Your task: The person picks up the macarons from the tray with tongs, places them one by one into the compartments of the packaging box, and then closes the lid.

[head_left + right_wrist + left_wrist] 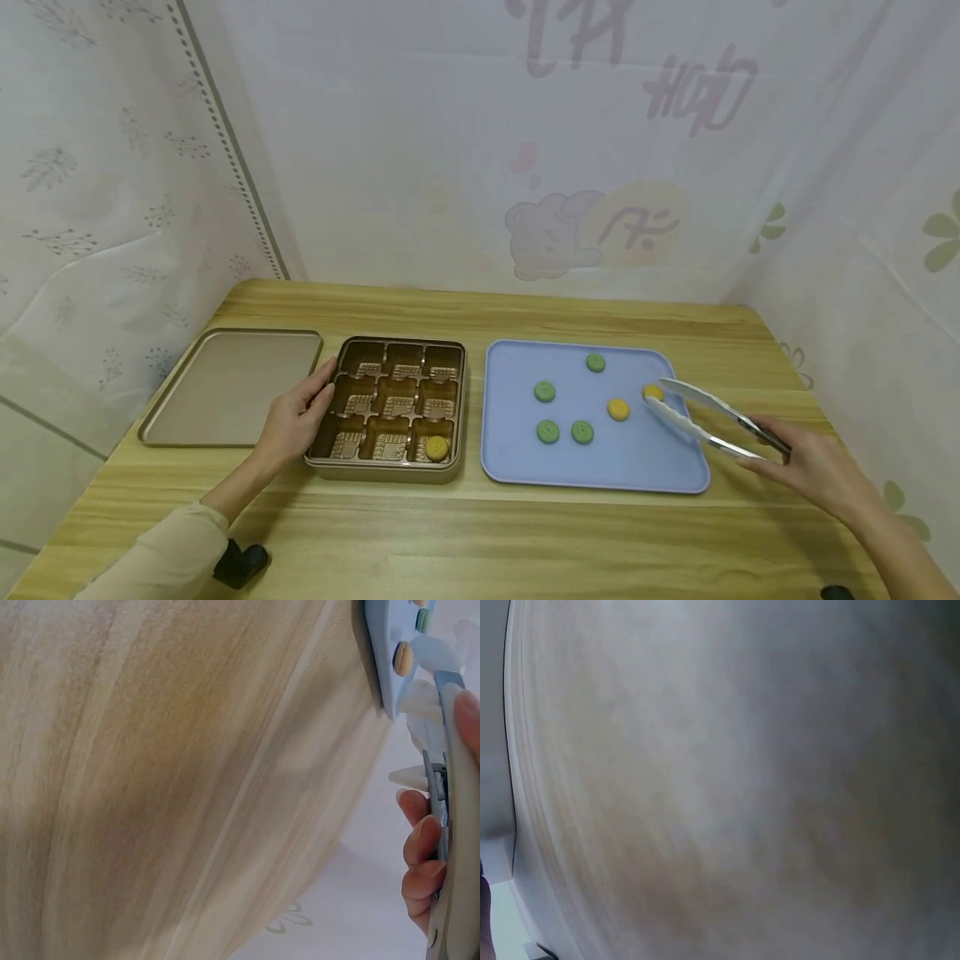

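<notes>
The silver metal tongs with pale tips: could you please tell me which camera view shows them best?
The head view: the silver metal tongs show whole, held by the right hand, tips beside a yellow round cake. The right wrist view shows only part; the left wrist view, nothing.

My right hand (431,862) sits at the right edge of the view, fingers curled round the handle of the white plastic-tipped metal tongs (442,735). The tongs run up towards the top right corner, where the rim of the pale blue plastic tray (379,660) shows. A round yellow-orange cookie (403,658) lies on that tray just beside the tong tips. The light wooden tabletop (172,780) with streaky grain fills the rest.
</notes>
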Tool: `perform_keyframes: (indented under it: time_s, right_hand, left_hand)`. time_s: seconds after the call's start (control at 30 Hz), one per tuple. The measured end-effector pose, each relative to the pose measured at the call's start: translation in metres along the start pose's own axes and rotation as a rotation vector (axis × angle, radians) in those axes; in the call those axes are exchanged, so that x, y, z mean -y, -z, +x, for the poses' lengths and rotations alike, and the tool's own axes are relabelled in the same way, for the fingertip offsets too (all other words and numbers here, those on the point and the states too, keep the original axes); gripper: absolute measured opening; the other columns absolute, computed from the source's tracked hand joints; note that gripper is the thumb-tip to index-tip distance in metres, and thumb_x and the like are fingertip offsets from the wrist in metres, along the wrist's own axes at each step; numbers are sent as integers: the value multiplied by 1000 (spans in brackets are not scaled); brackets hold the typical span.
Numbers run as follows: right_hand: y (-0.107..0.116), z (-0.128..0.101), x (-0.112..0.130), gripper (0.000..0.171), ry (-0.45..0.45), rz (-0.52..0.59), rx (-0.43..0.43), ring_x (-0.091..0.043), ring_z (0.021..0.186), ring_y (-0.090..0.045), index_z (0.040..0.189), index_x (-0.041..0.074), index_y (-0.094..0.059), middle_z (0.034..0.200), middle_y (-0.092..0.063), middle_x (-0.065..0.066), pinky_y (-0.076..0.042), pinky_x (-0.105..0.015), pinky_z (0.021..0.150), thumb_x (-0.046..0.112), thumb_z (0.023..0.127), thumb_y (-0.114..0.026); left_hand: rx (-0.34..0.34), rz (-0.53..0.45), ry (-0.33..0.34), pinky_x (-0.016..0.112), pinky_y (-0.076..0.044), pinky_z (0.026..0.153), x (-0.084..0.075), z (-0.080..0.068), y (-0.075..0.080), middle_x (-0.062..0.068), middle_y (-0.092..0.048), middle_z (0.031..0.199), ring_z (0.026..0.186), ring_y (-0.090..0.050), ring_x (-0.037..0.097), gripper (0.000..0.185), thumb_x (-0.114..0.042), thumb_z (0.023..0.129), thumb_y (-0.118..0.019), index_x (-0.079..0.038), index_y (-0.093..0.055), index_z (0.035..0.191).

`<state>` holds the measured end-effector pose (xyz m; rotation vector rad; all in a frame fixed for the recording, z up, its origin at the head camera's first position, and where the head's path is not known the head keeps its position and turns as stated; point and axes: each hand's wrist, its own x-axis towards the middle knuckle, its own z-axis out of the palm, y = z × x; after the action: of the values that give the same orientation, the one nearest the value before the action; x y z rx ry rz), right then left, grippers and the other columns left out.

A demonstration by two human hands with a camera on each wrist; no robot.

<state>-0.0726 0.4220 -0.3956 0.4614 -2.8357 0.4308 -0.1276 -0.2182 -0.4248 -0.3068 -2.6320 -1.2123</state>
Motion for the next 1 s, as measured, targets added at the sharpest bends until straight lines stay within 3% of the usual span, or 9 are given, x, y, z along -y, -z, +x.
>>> perform_keyframes:
  time_s: [0.27,0.5,0.67,0.77,0.87,1.0]
  right_hand:
    - [0,2,-1,59,-31,-32,49,6,49,-30,116,-7,-66,85,-73,-17,-31,-20,47,24,70,-87]
    - [2,5,1,61,-74,-43,106,4,49,-34,119,-8,-64,92,-73,-23,-35,-20,48,27,74,-85]
    - [4,10,3,62,-80,-42,143,1,45,-30,120,-10,-63,90,-73,-22,-31,-21,46,28,75,-84]
    - [7,14,5,62,-65,-50,165,-3,50,-43,119,-11,-63,94,-72,-26,-40,-26,48,29,76,-83]
    - [10,18,5,61,-60,-40,195,-15,64,-61,118,-11,-63,102,-70,-31,-52,-38,56,30,77,-82]
    - [11,19,4,58,-60,-21,220,-28,77,-69,117,-11,-64,105,-69,-33,-55,-46,61,29,79,-81]
  left_hand:
    - [-10,7,-7,-9,-21,91,1,0,-1,28,-47,144,131,-45,46,43,-12,104,-46,6,-44,144]
    - [-1,6,8,-10,-20,91,2,0,0,27,-46,146,132,-44,46,44,-13,105,-46,4,-44,145]
    - [-6,10,3,-10,-20,91,2,0,-1,26,-47,145,131,-45,45,43,-13,104,-46,4,-44,144]
    - [-4,9,8,-10,-20,91,2,0,0,26,-46,146,132,-44,45,44,-13,104,-46,3,-43,145]
    - [2,4,14,-10,-19,91,1,-1,0,26,-45,147,133,-44,46,44,-14,105,-46,3,-43,146]
    - [5,-2,16,-10,-19,91,0,-1,1,26,-44,147,133,-43,47,45,-14,105,-45,3,-42,146]
